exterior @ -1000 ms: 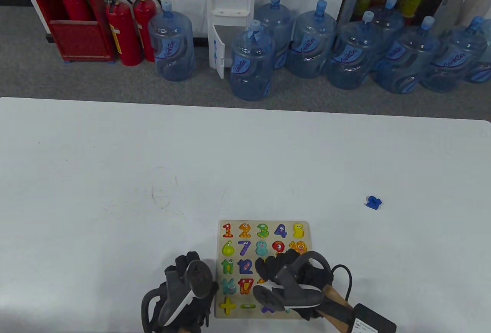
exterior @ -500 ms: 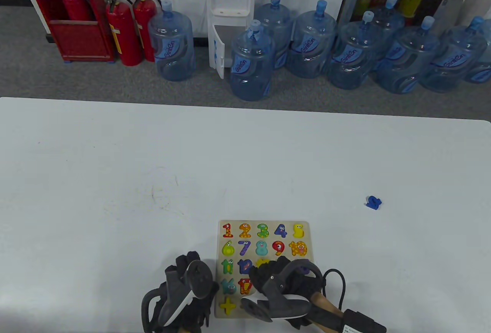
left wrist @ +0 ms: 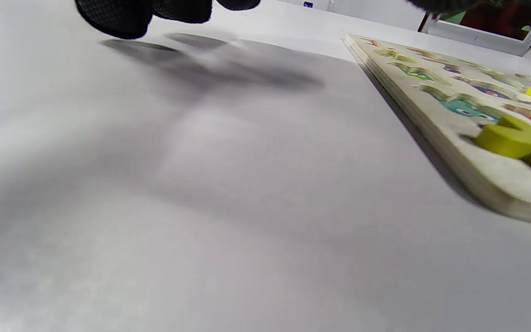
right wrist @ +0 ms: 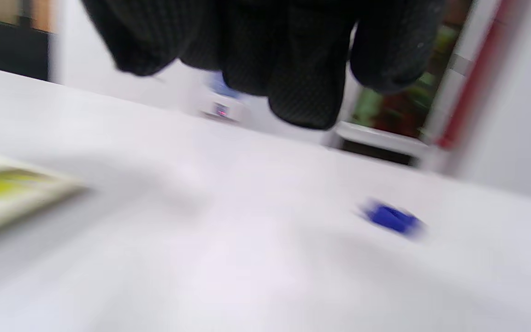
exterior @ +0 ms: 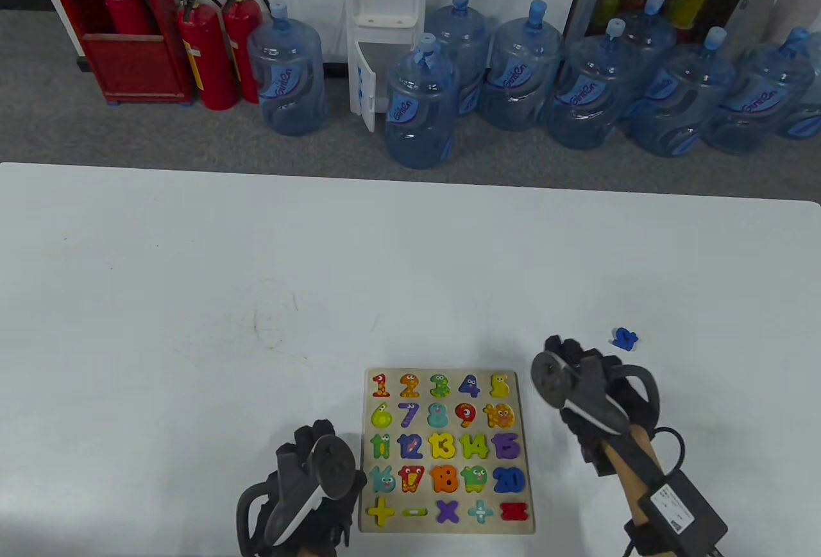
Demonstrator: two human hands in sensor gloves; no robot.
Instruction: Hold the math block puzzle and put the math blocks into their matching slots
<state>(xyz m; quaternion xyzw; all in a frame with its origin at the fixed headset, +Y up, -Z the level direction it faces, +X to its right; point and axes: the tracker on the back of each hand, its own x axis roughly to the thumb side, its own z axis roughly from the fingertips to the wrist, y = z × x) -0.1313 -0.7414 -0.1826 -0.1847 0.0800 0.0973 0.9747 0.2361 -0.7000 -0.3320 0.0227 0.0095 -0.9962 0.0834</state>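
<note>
The wooden puzzle board (exterior: 526, 454) lies flat near the table's front edge, with coloured numbers and signs seated in its rows. A small blue block (exterior: 624, 339) lies loose on the table, up and to the right of the board. My right hand (exterior: 574, 358) hovers between the board's top right corner and that block, fingers (right wrist: 293, 69) hanging loosely and holding nothing. The blue block (right wrist: 392, 219) shows blurred just ahead of them. My left hand (exterior: 314, 448) rests on the table beside the board's left edge, fingers (left wrist: 113, 16) relaxed above the tabletop, apart from the board (left wrist: 500, 184).
The white table (exterior: 256, 274) stretches wide to the left and back. On the floor beyond its far edge stand several water bottles (exterior: 420, 108), a dispenser (exterior: 383, 5) and fire extinguishers (exterior: 205, 50).
My right hand has left the board's lower right part and moved up and right toward the blue block, uncovering the lower rows. The left hand and board have not moved.
</note>
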